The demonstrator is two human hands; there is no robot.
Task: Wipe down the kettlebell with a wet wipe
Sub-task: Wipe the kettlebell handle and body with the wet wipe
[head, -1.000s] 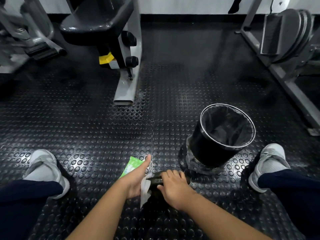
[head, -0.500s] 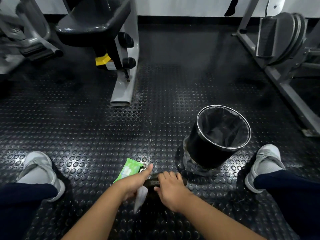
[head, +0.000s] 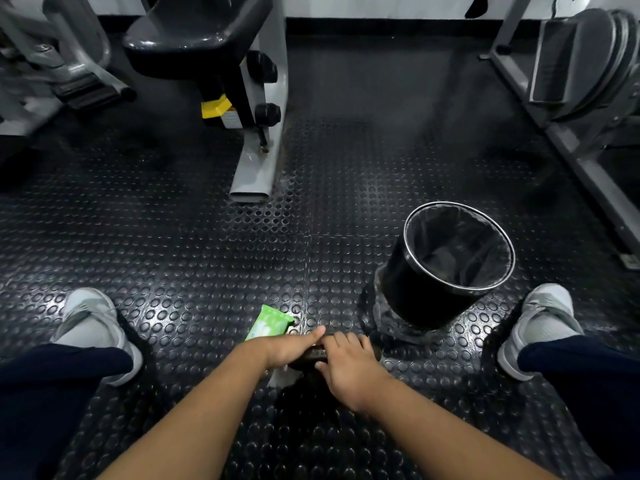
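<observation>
- Floor (head: 173,237): black studded rubber tiles; person seated on it, legs apart, one pale shoe on each side.
- Gym machine (head: 256,133): grey frame with black seat, far left-centre, well apart from the hands. A second grey frame (head: 571,150) runs along the right edge.
- Waste bin (head: 446,268): black, round, lined with a dark bag, metal rim, tilted toward the camera; stands just right of and beyond the hands.
- Kettlebell (head: 308,355): dark, on the floor between the legs, directly under both hands; only a short stretch of handle shows between them, the body is lost in shadow beneath.
- Right hand (head: 349,365): curled over the handle from the right, fingers wrapped down across it, gripping.
- Left hand (head: 291,348): palm down on the handle's left part, fingers closed, thumb stretched out toward the right hand, nearly touching its fingers.
- Wet wipe (head: 282,375): white, a fold hangs below the left palm, pressed between that hand and the kettlebell.
- Wipe packet (head: 268,323): green, flat on the floor, just beyond the left wrist, partly hidden by it.
</observation>
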